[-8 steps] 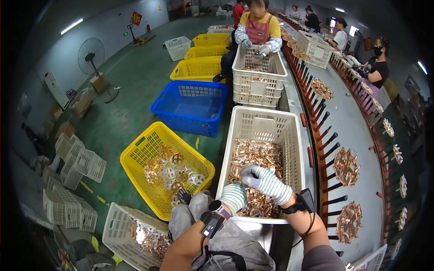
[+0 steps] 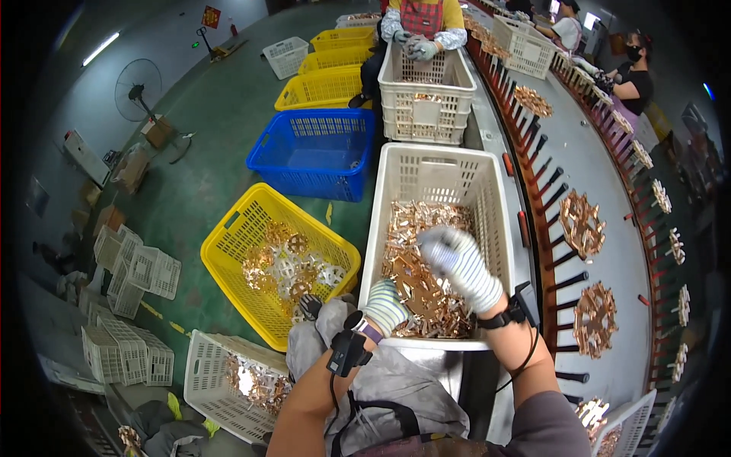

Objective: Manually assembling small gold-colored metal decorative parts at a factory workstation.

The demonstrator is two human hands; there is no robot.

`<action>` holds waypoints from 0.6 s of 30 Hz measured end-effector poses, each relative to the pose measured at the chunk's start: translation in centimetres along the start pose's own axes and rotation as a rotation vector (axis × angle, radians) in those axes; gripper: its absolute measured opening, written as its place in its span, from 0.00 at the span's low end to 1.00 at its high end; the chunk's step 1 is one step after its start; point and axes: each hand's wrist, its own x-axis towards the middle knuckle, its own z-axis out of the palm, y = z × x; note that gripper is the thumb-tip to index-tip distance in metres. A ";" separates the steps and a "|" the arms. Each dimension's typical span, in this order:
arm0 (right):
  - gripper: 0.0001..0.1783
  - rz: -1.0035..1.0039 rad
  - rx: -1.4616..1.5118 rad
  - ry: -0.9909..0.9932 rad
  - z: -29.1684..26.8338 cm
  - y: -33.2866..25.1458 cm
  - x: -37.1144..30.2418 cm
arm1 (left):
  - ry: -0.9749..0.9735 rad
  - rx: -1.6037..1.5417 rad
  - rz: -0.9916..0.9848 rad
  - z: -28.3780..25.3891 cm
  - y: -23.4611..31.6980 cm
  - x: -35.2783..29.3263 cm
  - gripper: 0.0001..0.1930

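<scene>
My left hand (image 2: 386, 306), in a striped knit glove, is at the near left inside of a white crate (image 2: 375, 251). Its fingers are partly hidden and appear closed on the edge of a flat copper-coloured plate (image 2: 417, 291), which lies low over the heap. My right hand (image 2: 459, 263), gloved alike, hovers above small copper-coloured metal pieces (image 2: 426, 221) with its fingers bent downward. Motion smears those fingertips, so whether they pinch a piece is unclear. The loose pieces fill the bottom of the crate.
Left of me stand a yellow basket (image 2: 228, 255) of flat round metal parts, a blue basket (image 2: 304, 164) and another white crate (image 2: 199, 388). To the right runs a conveyor line (image 2: 525, 190) with black-handled rods and round copper-coloured assemblies (image 2: 595, 320). Ahead, a co-worker's gloved hands (image 2: 417, 47) hover over stacked crates.
The scene has shifted upward in the picture. My hands, close together before, are now farther apart, and the plate shows between them. The co-worker's hands have come together.
</scene>
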 end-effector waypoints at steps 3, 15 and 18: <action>0.15 -0.132 -0.016 0.199 -6.0 3.2 1.4 | -0.031 -0.014 -0.010 3.5 5.6 2.8 0.08; 0.15 -0.156 -0.145 -0.234 -2.5 5.1 1.0 | -0.261 1.095 -0.025 2.7 9.3 2.3 0.11; 0.09 -0.452 0.406 -0.002 -6.0 5.9 1.8 | -0.151 1.006 -0.029 2.0 8.7 1.4 0.10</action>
